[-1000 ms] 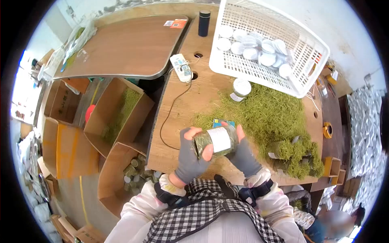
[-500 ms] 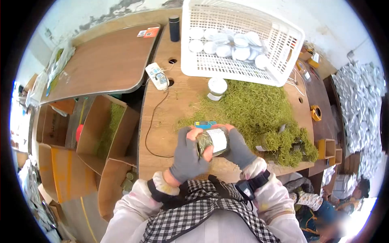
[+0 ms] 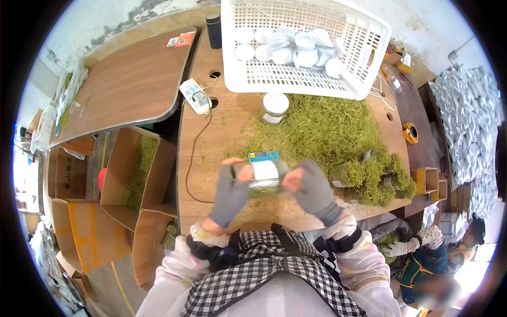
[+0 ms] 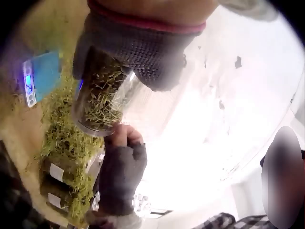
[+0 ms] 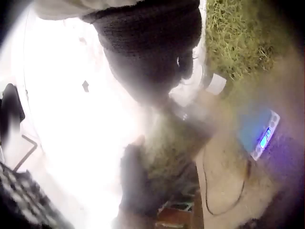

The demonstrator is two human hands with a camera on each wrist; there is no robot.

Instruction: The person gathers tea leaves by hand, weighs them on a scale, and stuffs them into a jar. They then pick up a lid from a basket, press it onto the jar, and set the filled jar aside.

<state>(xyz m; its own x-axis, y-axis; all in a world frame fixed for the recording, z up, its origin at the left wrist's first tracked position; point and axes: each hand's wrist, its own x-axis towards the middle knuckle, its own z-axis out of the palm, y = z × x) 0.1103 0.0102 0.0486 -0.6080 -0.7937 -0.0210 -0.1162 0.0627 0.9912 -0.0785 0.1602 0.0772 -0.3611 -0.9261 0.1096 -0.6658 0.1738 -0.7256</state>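
My gloved left hand point(image 3: 231, 191) grips a glass jar point(image 3: 270, 182), tilted onto its side, with dried green strips inside and a white label around it. In the left wrist view the jar's clear round end point(image 4: 93, 130) faces my right hand point(image 4: 122, 164). That hand point(image 3: 312, 191), also in a grey fingerless glove, has its fingers curled with the fingertips right at the jar's end; the head view blurs it. A small blue digital scale point(image 3: 263, 156) with a lit display point(image 5: 265, 138) lies just beyond the jar.
A pile of loose green strips point(image 3: 327, 127) covers the table's right half, with several labelled jars point(image 3: 346, 173) among it. Behind stand a lidded jar point(image 3: 275, 108) and a white basket point(image 3: 296, 84) of round lids. A power strip point(image 3: 195, 96) and cardboard boxes point(image 3: 90, 227) are left. Another person point(image 3: 433, 259) works at right.
My right hand has drawn back to the right from around the jar to its end. My left hand keeps its hold on the jar, which now lies more level.
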